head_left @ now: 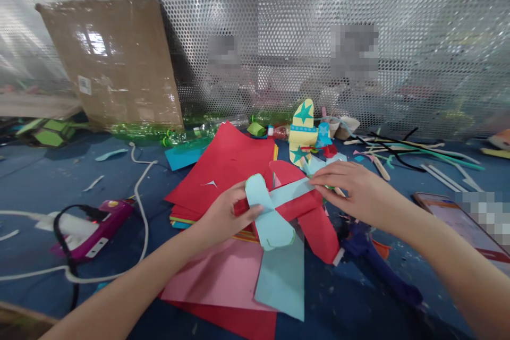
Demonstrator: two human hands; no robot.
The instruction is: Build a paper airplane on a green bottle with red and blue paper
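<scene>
My left hand (235, 210) pinches a light-blue paper piece (274, 226) with rounded ends, its thumb lying on top. A narrow light-blue strip (292, 191) runs from that piece along a red paper shape (321, 236) that looks like a plane with wings. At the strip's far end, my right hand (350, 186) has its thumb and fingertips closed on it. Under both hands lie a stack of red paper sheets (227, 164), a pink sheet (219, 276) and a loose light-blue sheet (282, 281). The underside of the held paper is hidden.
A blue glue gun (378, 260) and a phone (450, 218) lie to the right. On the left is a purple power strip (95, 231) with cables. Behind stand a yellow paper rocket (302, 133), plastic bottles and a cardboard sheet (115, 64) against perforated metal.
</scene>
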